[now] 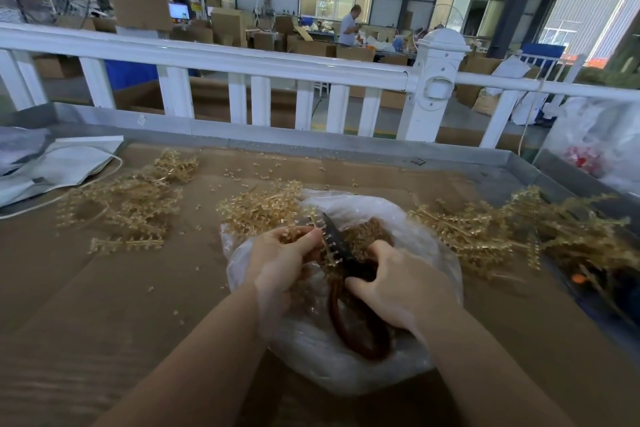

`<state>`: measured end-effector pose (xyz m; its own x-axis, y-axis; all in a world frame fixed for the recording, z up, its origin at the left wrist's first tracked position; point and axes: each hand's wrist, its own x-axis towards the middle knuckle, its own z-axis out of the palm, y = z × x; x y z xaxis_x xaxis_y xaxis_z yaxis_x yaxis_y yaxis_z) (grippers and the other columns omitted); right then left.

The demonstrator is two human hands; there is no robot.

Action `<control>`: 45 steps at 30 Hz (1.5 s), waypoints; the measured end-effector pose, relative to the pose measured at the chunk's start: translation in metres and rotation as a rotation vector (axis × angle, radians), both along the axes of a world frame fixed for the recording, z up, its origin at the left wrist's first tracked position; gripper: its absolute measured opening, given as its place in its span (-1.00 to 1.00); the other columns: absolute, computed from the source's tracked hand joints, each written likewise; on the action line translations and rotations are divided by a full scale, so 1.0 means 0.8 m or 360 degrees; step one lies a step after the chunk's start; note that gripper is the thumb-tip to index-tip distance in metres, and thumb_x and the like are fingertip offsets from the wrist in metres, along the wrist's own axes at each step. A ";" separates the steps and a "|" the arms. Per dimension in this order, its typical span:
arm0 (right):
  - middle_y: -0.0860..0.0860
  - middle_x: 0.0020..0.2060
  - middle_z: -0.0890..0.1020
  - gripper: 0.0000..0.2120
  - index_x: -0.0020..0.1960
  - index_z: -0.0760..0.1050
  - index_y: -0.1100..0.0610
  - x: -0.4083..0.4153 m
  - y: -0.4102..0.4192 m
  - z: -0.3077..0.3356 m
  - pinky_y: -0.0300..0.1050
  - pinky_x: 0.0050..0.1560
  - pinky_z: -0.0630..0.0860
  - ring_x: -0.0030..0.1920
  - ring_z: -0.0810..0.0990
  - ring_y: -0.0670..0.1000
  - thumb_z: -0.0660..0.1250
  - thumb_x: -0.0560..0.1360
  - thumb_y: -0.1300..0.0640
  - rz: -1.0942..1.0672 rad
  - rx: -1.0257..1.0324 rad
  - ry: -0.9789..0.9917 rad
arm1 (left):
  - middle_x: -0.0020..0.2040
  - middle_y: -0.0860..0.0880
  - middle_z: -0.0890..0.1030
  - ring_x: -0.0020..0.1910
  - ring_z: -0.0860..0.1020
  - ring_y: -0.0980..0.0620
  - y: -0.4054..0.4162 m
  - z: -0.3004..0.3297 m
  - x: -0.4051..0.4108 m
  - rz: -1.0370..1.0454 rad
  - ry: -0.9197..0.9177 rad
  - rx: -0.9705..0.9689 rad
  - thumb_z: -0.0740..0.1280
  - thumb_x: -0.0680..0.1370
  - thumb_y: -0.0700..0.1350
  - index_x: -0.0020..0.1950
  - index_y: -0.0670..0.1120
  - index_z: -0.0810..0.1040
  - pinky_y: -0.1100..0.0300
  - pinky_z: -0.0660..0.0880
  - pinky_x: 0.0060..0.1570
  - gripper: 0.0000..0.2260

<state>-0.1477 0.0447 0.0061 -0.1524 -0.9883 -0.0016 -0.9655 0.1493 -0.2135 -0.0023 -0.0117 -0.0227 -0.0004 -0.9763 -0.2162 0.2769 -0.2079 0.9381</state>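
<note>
Above the clear plastic bag, the left hand pinches a short golden plastic sprig between curled fingers and thumb. The right hand is wrapped round the scissors, fingers closed on the reddish-brown handles, and the dark blades point away from the person beside the sprig. Cut golden pieces lie inside the bag. More sprigs lie heaped just behind the bag, well to its left and close on its right, all on the cardboard tabletop
</note>
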 end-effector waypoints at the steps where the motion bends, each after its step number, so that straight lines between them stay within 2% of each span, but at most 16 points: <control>1: -0.01 0.16 0.54 -0.49 0.28 0.33 -0.05 0.002 0.000 -0.003 0.00 0.18 0.45 0.21 0.48 0.06 0.23 0.45 -0.31 0.0016 0.0052 0.0037 | -0.32 -0.08 0.66 -0.31 0.62 0.04 0.000 0.000 0.000 -0.0001 0.0036 0.0019 0.46 0.44 -0.24 -0.11 -0.18 0.63 0.09 0.59 -0.19 -0.94; 5: -0.01 0.15 0.54 -0.53 0.29 0.33 -0.04 0.006 -0.002 -0.009 -0.05 0.12 0.45 0.19 0.48 0.05 0.27 0.46 -0.21 0.0041 -0.0053 0.0083 | -0.38 -0.05 0.65 -0.38 0.62 0.11 -0.001 0.007 0.002 -0.0014 0.0170 0.0087 0.45 0.43 -0.28 -0.15 -0.19 0.61 0.26 0.56 -0.39 -0.95; 10: 0.03 0.07 0.53 -0.66 0.25 0.41 0.00 0.005 -0.002 -0.012 -0.07 0.08 0.46 0.09 0.50 0.05 0.19 0.53 -0.11 0.0006 -0.0173 -0.0134 | -0.39 -0.04 0.64 -0.45 0.60 0.12 0.001 0.014 0.007 0.0000 0.0331 0.0141 0.42 0.45 -0.29 -0.15 -0.17 0.60 0.32 0.51 -0.51 -0.95; 12: 0.01 0.06 0.56 -0.68 0.25 0.44 0.02 -0.002 -0.004 -0.008 -0.09 0.06 0.51 0.03 0.55 0.01 0.21 0.55 -0.06 0.0019 -0.0190 -0.0458 | -0.41 -0.03 0.63 -0.49 0.57 0.15 0.000 0.014 0.010 0.0006 0.0351 0.0134 0.41 0.46 -0.29 -0.18 -0.15 0.59 0.35 0.46 -0.56 -0.94; 15: -0.10 -0.12 0.62 -0.72 0.17 0.50 0.00 -0.012 -0.002 0.003 -0.36 -0.29 0.49 -0.21 0.62 -0.14 0.40 0.49 0.01 0.0056 -0.0199 -0.1201 | -0.43 -0.01 0.61 -0.54 0.52 0.17 -0.001 0.014 0.009 0.0002 0.0317 0.0122 0.41 0.47 -0.28 -0.19 -0.13 0.59 0.37 0.40 -0.60 -0.93; 18: -0.08 -0.20 0.61 -0.62 0.07 0.46 -0.11 -0.019 0.006 0.014 -0.38 -0.44 0.44 -0.39 0.62 -0.15 0.54 0.35 0.10 0.0047 -0.0250 -0.1511 | -0.42 0.00 0.62 -0.55 0.49 0.18 -0.004 0.014 0.008 -0.0030 0.0297 0.0110 0.42 0.46 -0.25 -0.15 -0.13 0.60 0.37 0.38 -0.61 -0.95; 21: -0.06 -0.23 0.64 -0.68 0.04 0.50 -0.11 -0.017 0.010 0.018 -0.40 -0.49 0.44 -0.48 0.58 -0.22 0.53 0.37 0.11 0.0089 -0.0365 -0.1469 | -0.40 0.00 0.63 -0.54 0.49 0.18 -0.008 0.017 0.007 -0.0055 0.0329 0.0101 0.43 0.46 -0.24 -0.15 -0.12 0.60 0.36 0.40 -0.56 -0.96; 23: -0.19 -0.34 0.63 -0.76 -0.07 0.51 -0.14 -0.015 0.011 0.016 -0.48 -0.46 0.40 -0.40 0.57 -0.32 0.52 0.38 0.09 0.0162 -0.0453 -0.1352 | -0.39 0.00 0.62 -0.53 0.48 0.18 -0.010 0.019 0.006 -0.0057 0.0340 0.0090 0.43 0.45 -0.25 -0.20 -0.11 0.62 0.30 0.40 -0.46 -0.93; 26: -0.20 -0.31 0.61 -0.80 -0.14 0.48 -0.14 -0.012 0.012 0.009 -0.54 -0.33 0.37 -0.25 0.53 -0.40 0.50 0.38 -0.04 0.0255 -0.0502 -0.1175 | -0.41 -0.03 0.61 -0.51 0.49 0.12 -0.014 0.019 0.007 -0.0031 0.0349 0.0063 0.44 0.44 -0.26 -0.31 -0.08 0.64 0.19 0.39 -0.31 -0.85; 30: -0.43 -0.21 0.55 -0.68 -0.12 0.44 -0.12 -0.007 0.013 0.003 -0.55 -0.29 0.38 -0.18 0.51 -0.41 0.39 0.31 -0.30 0.0299 -0.0495 -0.1072 | -0.43 -0.01 0.61 -0.51 0.50 0.13 -0.019 0.020 0.009 0.0010 0.0350 0.0037 0.43 0.45 -0.26 -0.27 -0.10 0.60 0.20 0.39 -0.31 -0.88; 33: -0.24 -0.24 0.60 -0.52 -0.07 0.41 -0.13 -0.006 0.012 0.000 -0.45 -0.31 0.44 -0.22 0.55 -0.34 0.25 0.21 -0.44 0.0321 -0.0425 -0.1030 | -0.42 0.01 0.62 -0.51 0.51 0.14 -0.021 0.020 0.010 0.0023 0.0386 0.0034 0.42 0.45 -0.27 -0.24 -0.10 0.59 0.20 0.44 -0.29 -0.90; 38: -0.18 -0.24 0.59 -0.65 -0.06 0.37 -0.14 -0.006 0.015 -0.004 -0.40 -0.29 0.45 -0.23 0.57 -0.28 0.32 0.35 -0.35 0.0407 -0.0366 -0.0964 | -0.45 0.04 0.59 -0.53 0.47 0.17 -0.025 0.019 0.013 0.0019 0.0356 0.0028 0.43 0.46 -0.24 -0.26 -0.08 0.57 0.27 0.40 -0.45 -0.88; 41: -0.17 -0.24 0.59 -0.68 -0.06 0.37 -0.13 -0.006 0.016 -0.002 -0.38 -0.26 0.44 -0.22 0.56 -0.26 0.34 0.38 -0.31 0.0439 -0.0388 -0.0915 | -0.45 0.00 0.57 -0.47 0.46 0.10 -0.026 0.017 0.015 0.0017 0.0361 0.0052 0.44 0.45 -0.23 -0.30 -0.07 0.59 0.18 0.37 -0.29 -0.85; 45: -0.15 -0.26 0.57 -0.69 -0.09 0.37 -0.12 -0.006 0.018 0.000 -0.44 -0.26 0.42 -0.23 0.55 -0.27 0.34 0.38 -0.30 0.0446 -0.0398 -0.0910 | -0.40 -0.01 0.60 -0.36 0.49 0.05 -0.027 0.016 0.015 0.0042 0.0408 0.0085 0.43 0.45 -0.24 -0.22 -0.10 0.57 0.10 0.43 -0.12 -0.91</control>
<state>-0.1523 0.0587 0.0058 0.0664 -0.9715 0.2277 -0.6859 -0.2102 -0.6967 0.0100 -0.0335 -0.0095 -0.0365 -0.9640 -0.2635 0.5100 -0.2448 0.8246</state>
